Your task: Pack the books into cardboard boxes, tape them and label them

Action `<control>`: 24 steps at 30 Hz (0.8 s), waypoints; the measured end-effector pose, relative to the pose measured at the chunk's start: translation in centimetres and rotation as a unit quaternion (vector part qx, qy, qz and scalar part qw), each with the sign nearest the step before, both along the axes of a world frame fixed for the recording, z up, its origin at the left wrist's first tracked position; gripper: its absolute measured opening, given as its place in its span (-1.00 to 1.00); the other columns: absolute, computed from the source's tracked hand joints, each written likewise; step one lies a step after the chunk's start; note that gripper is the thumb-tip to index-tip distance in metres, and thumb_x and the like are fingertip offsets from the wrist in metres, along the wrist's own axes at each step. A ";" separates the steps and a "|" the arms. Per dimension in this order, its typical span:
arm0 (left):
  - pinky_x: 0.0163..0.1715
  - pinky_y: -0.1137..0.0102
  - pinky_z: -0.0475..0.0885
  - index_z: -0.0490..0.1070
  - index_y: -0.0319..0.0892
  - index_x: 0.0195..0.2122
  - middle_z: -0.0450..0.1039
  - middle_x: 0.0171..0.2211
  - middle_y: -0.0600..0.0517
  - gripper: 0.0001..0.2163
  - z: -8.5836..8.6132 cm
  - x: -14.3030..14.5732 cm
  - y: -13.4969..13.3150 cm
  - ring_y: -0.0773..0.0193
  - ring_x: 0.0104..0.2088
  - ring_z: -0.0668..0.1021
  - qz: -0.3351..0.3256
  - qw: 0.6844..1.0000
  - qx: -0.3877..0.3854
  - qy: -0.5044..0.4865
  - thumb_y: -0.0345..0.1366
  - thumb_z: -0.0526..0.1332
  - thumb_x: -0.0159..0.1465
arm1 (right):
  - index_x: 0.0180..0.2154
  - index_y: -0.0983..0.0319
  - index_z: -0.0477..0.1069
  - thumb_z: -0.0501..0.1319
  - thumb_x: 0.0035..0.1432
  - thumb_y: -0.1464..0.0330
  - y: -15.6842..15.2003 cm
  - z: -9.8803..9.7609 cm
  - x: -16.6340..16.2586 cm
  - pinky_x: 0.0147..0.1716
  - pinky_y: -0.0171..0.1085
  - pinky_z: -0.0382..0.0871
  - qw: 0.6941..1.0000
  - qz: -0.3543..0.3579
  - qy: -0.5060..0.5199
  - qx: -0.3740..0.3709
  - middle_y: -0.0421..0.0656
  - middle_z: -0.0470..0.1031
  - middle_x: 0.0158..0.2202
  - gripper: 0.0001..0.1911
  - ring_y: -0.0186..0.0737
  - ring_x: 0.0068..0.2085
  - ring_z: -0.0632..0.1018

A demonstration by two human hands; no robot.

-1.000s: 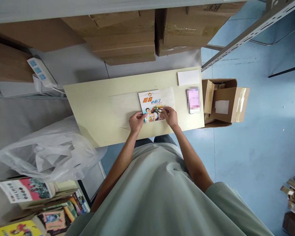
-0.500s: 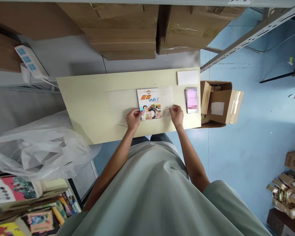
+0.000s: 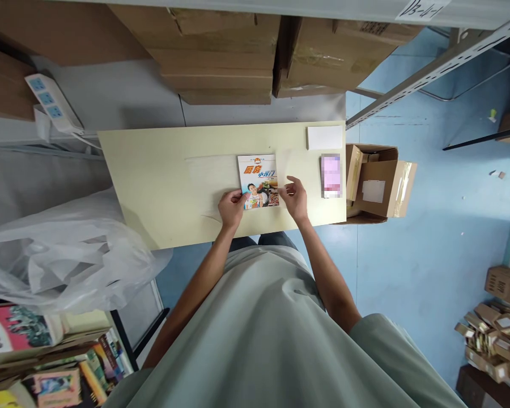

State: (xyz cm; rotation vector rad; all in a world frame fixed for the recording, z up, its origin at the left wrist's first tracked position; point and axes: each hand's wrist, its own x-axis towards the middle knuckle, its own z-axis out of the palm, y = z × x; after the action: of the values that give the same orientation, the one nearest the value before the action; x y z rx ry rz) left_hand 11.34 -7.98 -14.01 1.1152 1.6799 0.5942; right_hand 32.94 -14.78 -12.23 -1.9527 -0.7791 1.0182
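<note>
A thin book (image 3: 258, 180) with a colourful cover lies face up on a see-through plastic sheet (image 3: 212, 177), whose left part is spread flat on the pale yellow table (image 3: 153, 170). My left hand (image 3: 232, 209) is at the book's lower left corner, its thumb on the cover and its fingers curled at the edge. Close to the book's right edge, my right hand (image 3: 294, 198) pinches the sheet's right end, which looks lifted off the table. The fingertips partly hide the sheet's edge there.
At the table's right end lie a white card-like stack (image 3: 324, 137) and a pink-screened phone (image 3: 331, 175). An open cardboard box (image 3: 378, 187) stands beyond. Large cartons (image 3: 225, 62) sit behind, under a metal shelf. On the left are a power strip (image 3: 51, 105), a plastic bag (image 3: 76, 255) and books (image 3: 106, 354).
My right hand has moved left to the book's right edge, bringing the sheet's right end with it. My left hand and the book have stayed in place. The view has shifted slightly.
</note>
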 end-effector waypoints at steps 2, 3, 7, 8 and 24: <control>-0.17 0.34 0.50 0.61 -0.12 -0.15 0.58 -0.30 0.03 -0.67 0.0 0.1 0.0 0.21 -0.30 0.59 0.011 1.000 0.002 -0.017 -0.07 0.48 0.12 | 0.24 0.11 0.43 0.34 0.28 -0.08 0.9 0.1 -1.0 -0.11 -0.15 0.57 0.999 0.042 0.019 0.001 -0.16 0.63 -0.16 -0.36 -0.14 -0.20 0.62; -0.17 0.35 0.50 0.60 -0.12 -0.11 0.58 -0.30 0.04 -0.64 0.0 0.0 0.0 0.21 -0.30 0.59 0.015 1.000 0.004 -0.026 -0.10 0.49 0.12 | 0.25 0.11 0.44 0.34 0.30 -0.05 1.3 0.0 -1.5 -0.11 -0.16 0.57 0.998 0.059 0.022 -0.001 -0.16 0.63 -0.15 -0.38 -0.14 -0.21 0.63; -0.13 0.32 0.51 0.55 -0.11 -0.03 0.54 -0.29 0.06 -0.67 -0.1 0.1 -0.2 0.22 -0.31 0.57 0.001 1.000 0.008 -0.029 -0.19 0.45 0.19 | 0.30 0.11 0.45 0.32 0.39 0.08 2.8 -1.0 -3.3 -0.04 -0.12 0.61 0.993 0.117 -0.002 -0.020 -0.14 0.68 -0.14 -0.45 -0.11 -0.19 0.66; -0.10 0.30 0.52 0.55 -0.10 -0.03 0.54 -0.27 0.04 -0.69 0.0 0.3 -0.4 0.20 -0.29 0.57 -0.004 1.000 0.010 -0.017 -0.20 0.44 0.22 | 0.31 0.11 0.45 0.30 0.42 0.08 3.1 -1.3 -3.6 -0.01 -0.10 0.61 0.991 0.129 -0.015 -0.027 -0.13 0.69 -0.13 -0.47 -0.09 -0.18 0.67; 0.46 -0.14 0.20 0.33 -0.17 0.40 0.34 0.29 -0.37 -0.28 0.4 3.2 -3.5 -0.38 0.39 0.34 -0.082 0.989 0.063 0.106 -0.20 0.53 0.27 | 0.31 0.12 0.53 0.10 0.58 0.22 7.2 -2.5 -0.1 0.09 0.02 0.62 0.959 0.182 -0.215 -0.041 0.08 0.50 0.15 -0.57 0.08 0.04 0.63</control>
State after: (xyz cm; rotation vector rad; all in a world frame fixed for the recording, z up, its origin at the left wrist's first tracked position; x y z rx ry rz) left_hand 14.53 -11.52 -13.59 1.4349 1.7264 0.4971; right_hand 32.84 -7.57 -14.76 -2.1843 -1.4002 0.8448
